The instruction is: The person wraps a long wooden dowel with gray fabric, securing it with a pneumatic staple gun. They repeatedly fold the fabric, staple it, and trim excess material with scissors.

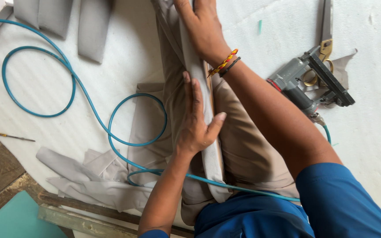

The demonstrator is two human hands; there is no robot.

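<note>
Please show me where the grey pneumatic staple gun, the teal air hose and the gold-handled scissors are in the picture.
Grey pneumatic staple gun [297, 80]: head view, on its grey metal body.
Teal air hose [73, 79]: head view, on the right side of its large loop.
Gold-handled scissors [326, 47]: head view, on the gold part just below the blades.

head view | from above, facing steeply down | close over worktable [367, 145]
</note>
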